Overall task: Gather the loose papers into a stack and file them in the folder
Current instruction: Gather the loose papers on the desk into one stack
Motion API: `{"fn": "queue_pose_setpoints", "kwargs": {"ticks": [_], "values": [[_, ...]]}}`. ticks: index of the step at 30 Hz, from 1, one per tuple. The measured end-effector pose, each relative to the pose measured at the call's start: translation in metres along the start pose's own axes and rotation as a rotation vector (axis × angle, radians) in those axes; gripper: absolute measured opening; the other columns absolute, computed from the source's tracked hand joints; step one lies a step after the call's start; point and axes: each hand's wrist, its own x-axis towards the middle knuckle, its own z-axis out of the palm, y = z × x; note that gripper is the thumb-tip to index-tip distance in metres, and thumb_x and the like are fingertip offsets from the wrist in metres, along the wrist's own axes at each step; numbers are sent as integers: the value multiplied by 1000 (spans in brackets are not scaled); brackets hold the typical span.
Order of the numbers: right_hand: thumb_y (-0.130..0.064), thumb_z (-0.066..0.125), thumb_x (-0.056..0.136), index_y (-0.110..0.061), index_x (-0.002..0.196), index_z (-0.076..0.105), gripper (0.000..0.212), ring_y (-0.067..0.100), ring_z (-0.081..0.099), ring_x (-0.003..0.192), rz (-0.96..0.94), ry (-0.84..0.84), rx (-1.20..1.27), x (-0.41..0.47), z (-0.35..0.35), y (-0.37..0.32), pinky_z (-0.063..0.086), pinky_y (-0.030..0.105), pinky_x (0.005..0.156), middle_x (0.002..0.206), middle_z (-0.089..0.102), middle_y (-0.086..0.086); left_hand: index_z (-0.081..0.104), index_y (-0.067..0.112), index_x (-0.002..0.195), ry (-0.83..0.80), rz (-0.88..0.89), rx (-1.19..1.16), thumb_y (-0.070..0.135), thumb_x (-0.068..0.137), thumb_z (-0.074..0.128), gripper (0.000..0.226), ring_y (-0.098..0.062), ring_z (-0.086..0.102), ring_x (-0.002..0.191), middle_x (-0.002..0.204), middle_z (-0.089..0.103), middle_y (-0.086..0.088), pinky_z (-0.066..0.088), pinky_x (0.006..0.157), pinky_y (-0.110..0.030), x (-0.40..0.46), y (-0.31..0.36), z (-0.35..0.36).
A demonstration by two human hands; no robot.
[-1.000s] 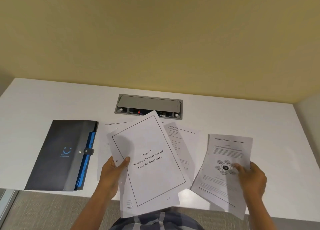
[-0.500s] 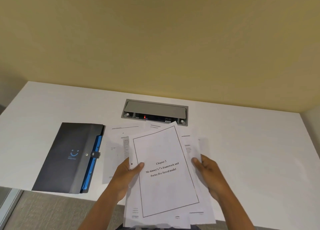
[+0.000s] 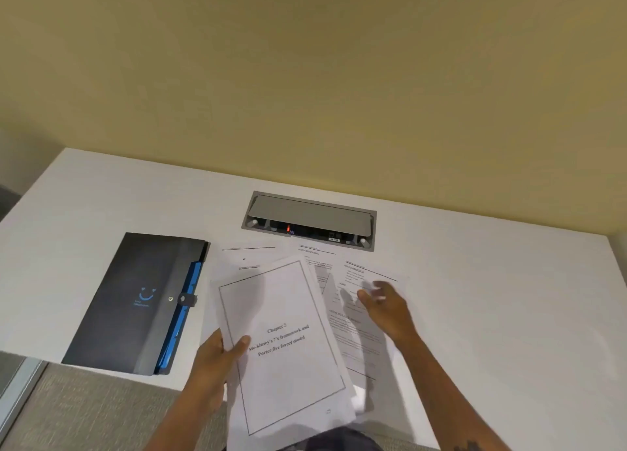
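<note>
White worktop [image 3: 475,281] against a tan wall. Dark folder [image 3: 135,301] lay flat and closed to the left of the title sheet, snap strap fastened at its right edge, blue dividers showing along that edge, a blue smile mark on the cover; its near corner reached the front edge of the worktop. Left hand [image 3: 220,355] gripped the title sheet [image 3: 285,349] at the sheet's left edge, thumb on top and fingers underneath, with at least one more sheet behind it; the sheet carried a ruled border and the heading "Chapter 3", and its lower end hung past the worktop's front edge. Right hand [image 3: 386,304] was to the right of the title sheet, fingers loosely spread, palm down over a printed page [image 3: 359,338] lying on the worktop; could not tell whether the fingertips touched the paper, and it had hold of nothing. Further loose papers [image 3: 251,257] lay fanned beyond the title sheet, partly tucked under it. A grey cable hatch [image 3: 308,213] was set into the worktop beyond those papers, lid raised, a small red light inside.
</note>
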Motion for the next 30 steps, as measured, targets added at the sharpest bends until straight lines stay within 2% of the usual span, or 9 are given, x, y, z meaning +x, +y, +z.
{"fn": "queue_pose_setpoints", "kwargs": {"ticks": [2,5,10,15,18,20,22,26,30], "values": [[-61,79,83,-14,164,29,106,30,36,156,-28,39,-392,24,-15,8,38,52,123,169,35,10,67,26,117,78,-12,-49,19,95,74,25,-30,74,102,108,80,-5,62,78,-44,0,-9,-10],[-76,76,75,-10,168,-7,141,31,3,165,-71,-30,-749,49,-31,15,26,58,128,178,-7,10,68,27,115,145,-32,-98,17,95,73,23,-27,74,102,106,82,-1,60,91,-49,-4,-19,-22],[-67,76,82,-7,165,-20,140,32,-8,165,-85,-142,-872,52,-26,33,20,62,129,176,-18,11,70,30,108,200,-50,-111,16,96,73,19,-33,73,111,112,82,-5,55,103,-59,-14,-28,-32],[-58,70,92,-4,167,-9,121,28,4,165,-127,-33,-788,32,-9,55,23,54,129,178,-3,8,72,30,112,190,-18,-165,14,96,72,22,-30,74,109,109,84,-1,56,102,-55,-19,-28,-31],[-40,78,93,-7,168,4,111,30,29,159,-153,51,-669,21,-1,61,33,47,126,174,25,12,72,24,120,162,3,-196,13,97,71,26,-31,74,111,112,83,-4,56,103,-55,-21,-25,-27],[-33,82,90,-11,167,16,104,32,57,137,-161,131,-630,15,2,64,44,41,114,151,57,15,71,23,123,142,16,-211,13,97,71,29,-32,72,114,117,81,-6,54,106,-56,-22,-21,-25],[-35,85,86,-16,162,31,95,30,68,116,-141,223,-618,8,3,69,48,40,102,129,72,10,71,28,116,126,24,-211,14,97,71,24,-28,73,111,111,83,-1,56,102,-53,-22,-18,-23],[-60,83,79,-16,145,44,88,32,75,102,56,268,-584,-9,4,87,53,38,80,110,78,6,72,34,108,115,33,-227,16,96,72,22,-19,79,98,101,85,8,62,79,-39,-23,-14,-23],[-37,95,76,-12,143,44,88,42,73,106,144,305,-212,-16,7,109,53,39,78,118,74,16,72,36,108,102,53,-231,18,95,74,22,-18,80,94,101,85,9,62,76,-39,-25,-14,-25]]}}
